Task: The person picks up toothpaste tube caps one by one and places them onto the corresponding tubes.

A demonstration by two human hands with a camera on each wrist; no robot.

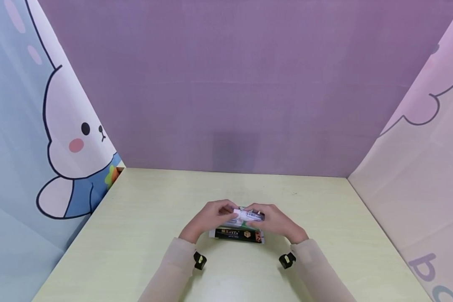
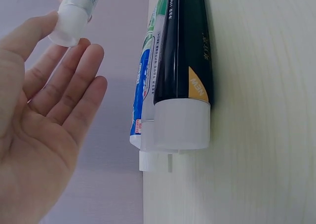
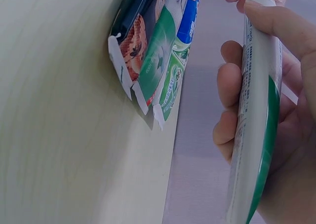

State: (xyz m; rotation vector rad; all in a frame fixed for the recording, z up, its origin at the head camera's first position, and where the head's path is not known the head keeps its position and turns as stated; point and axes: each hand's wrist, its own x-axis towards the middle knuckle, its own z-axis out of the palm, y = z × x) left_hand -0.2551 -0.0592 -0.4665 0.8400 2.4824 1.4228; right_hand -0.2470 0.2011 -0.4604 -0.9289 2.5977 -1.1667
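A white and green toothpaste tube (image 3: 259,100) is held up between both hands, above several other tubes. My right hand (image 1: 275,219) grips its body, fingers curled round it in the right wrist view. With thumb and index finger, my left hand (image 1: 211,216) pinches the tube's white cap (image 2: 70,24); its other fingers spread loosely. Below them on the table lie a black toothpaste tube (image 1: 238,234) with a white cap, a white and green tube (image 3: 160,49) and a blue and green tube (image 3: 187,24), side by side.
The pale wooden table (image 1: 166,193) extends around the tubes. A purple cloth (image 1: 230,84) hangs at its back edge, with printed cloths at the left (image 1: 75,138) and right (image 1: 430,167). A small black device (image 1: 200,260) sits at the left wrist, another (image 1: 287,260) at the right.
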